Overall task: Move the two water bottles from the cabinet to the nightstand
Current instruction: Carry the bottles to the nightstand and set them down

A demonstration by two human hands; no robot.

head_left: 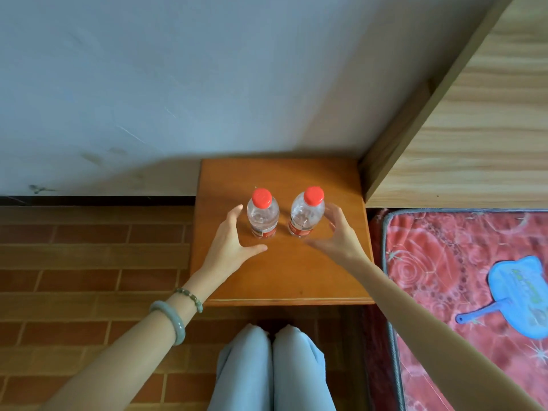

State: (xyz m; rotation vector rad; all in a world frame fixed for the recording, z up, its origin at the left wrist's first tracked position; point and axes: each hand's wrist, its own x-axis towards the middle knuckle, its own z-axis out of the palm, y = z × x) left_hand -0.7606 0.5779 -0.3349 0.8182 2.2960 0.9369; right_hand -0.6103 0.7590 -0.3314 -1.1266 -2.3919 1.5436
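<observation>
Both clear plastic water bottles with red caps, the left bottle and the right bottle, stand upright mid-top on your orange-brown wooden nightstand. Your left hand and right hand are spread beside them, gripping nothing; a careless finger brush could topple one toward the nightstand's edge.

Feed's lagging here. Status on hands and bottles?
Left hand open beside left bottle. Right hand open beside right bottle. Both bottles upright on nightstand. Nothing in the way.
</observation>
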